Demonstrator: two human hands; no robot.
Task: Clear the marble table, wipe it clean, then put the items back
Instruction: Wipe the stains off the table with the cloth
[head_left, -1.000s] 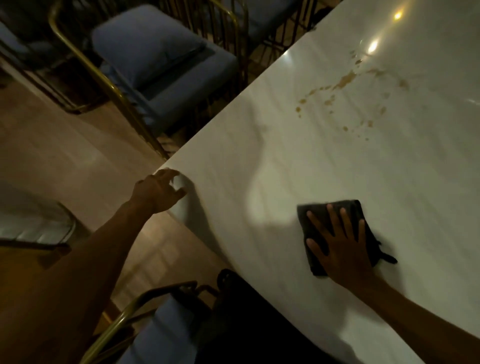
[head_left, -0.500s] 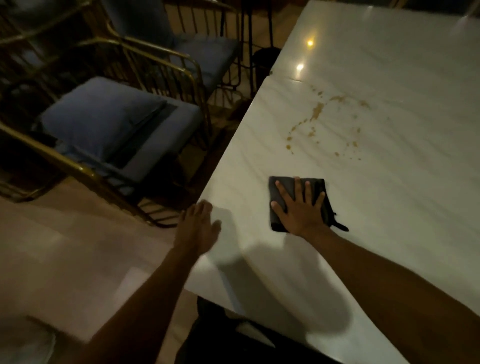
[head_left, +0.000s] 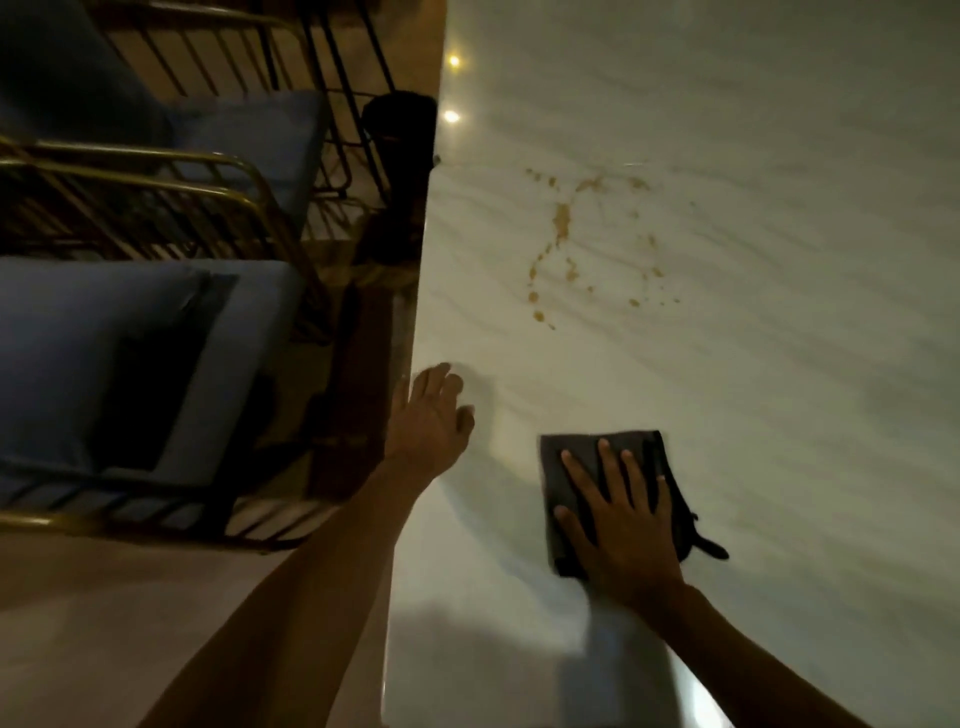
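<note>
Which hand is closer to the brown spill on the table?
Left, but only slightly. The left hand lies flat at the table edge, below-left of the spill. The right hand presses the cloth farther below it.

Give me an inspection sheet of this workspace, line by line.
Surface: marble table, brown stains in a ring of spatter beyond the cloth.
Job's things: dark cloth, flat, short of the stains.
Clutter: nothing seen.
Grips: right hand pressing flat on the cloth; left hand open at the table's edge.
Cables: nothing seen.
Surroundings: blue-cushioned chairs with brass frames to the left; dim light.
</note>
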